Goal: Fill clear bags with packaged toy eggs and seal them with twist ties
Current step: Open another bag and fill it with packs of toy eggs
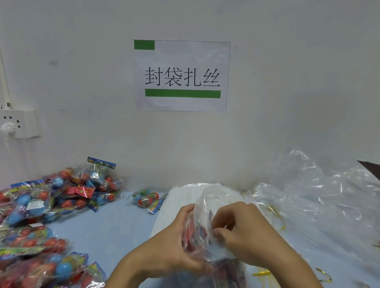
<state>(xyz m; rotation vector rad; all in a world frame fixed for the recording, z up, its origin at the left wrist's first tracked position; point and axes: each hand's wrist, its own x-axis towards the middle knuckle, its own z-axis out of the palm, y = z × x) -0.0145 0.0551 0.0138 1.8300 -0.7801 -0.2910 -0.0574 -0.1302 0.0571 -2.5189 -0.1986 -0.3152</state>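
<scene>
White wall behind, paper sign (pixel 180 75) taped on it, power strip (pixel 8 122) far beyond the left hand. Pale blue tabletop (pixel 119 224) below. Left hand (pixel 172 244) grips the clear bag (pixel 214 232) from its left side, fingers curled round it. Right hand (pixel 243 234) pinches the bag's upper part, fingers bent in. Bag sits between both hands, red and blue packaged toy eggs blurred inside. Big pile of egg packs (pixel 30 229) left of the left hand; one loose pack (pixel 149 199) just beyond it. Gold twist ties (pixel 263 273) by the right hand. Heap of empty clear bags (pixel 317 188) beyond the right hand.
</scene>
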